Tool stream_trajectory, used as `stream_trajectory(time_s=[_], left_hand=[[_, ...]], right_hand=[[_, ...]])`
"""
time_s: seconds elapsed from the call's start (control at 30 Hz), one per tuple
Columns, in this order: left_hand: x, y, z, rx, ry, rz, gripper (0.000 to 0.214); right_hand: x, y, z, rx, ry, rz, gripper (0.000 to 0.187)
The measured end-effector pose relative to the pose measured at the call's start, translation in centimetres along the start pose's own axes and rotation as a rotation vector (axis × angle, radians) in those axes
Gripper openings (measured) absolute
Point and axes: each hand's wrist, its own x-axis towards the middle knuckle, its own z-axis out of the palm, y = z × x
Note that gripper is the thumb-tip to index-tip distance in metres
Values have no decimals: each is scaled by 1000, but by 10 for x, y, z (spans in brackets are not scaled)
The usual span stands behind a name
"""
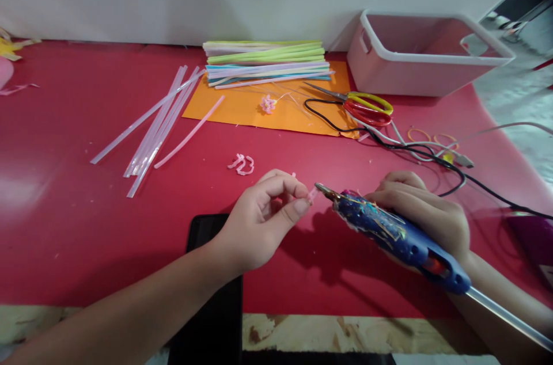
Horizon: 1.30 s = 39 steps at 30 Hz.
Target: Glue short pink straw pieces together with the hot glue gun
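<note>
Between thumb and forefinger, my left hand (268,218) pinches a small piece of pink pipe cleaner (314,193). My right hand (425,212) is wrapped round a blue hot glue gun (389,232), which is smeared with dried glue. A clear glue stick (505,313) sticks out of the gun's back end. The nozzle points left and is at the pink piece; whether it touches I cannot tell. Just beyond my left hand lie small bent pink pieces (242,164). Farther back, a small pink flower (268,104) with a thin stem rests on an orange envelope (242,109).
Clear glue sticks (159,123) and a pink pipe cleaner (190,132) lie at left. Bundled coloured pipe cleaners (268,60) are at the back. Scissors (367,106), tangled cables (415,149) and a pink bin (401,74) stand at right. A black phone (211,319) lies under my left forearm.
</note>
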Motion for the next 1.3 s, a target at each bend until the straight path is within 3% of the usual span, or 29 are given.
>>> stream_trajectory(time_s=[0.4, 0.63, 0.73, 1.03, 1.3], left_hand=[[-1, -2, 1, 45, 73, -9, 12], [1, 1, 1, -12, 75, -74, 14], [1, 0, 1, 6, 68, -80, 15], [-4, -9, 1, 231, 134, 173, 6], [-6, -7, 0, 303, 151, 242, 5]], right_hand=[[-1, 6, -5, -11, 26, -24, 13], [-3, 5, -3, 46, -79, -48, 12], [-4, 5, -1, 21, -34, -40, 11], [-2, 3, -2, 11, -46, -38, 11], [-3, 8, -1, -20, -29, -27, 10]])
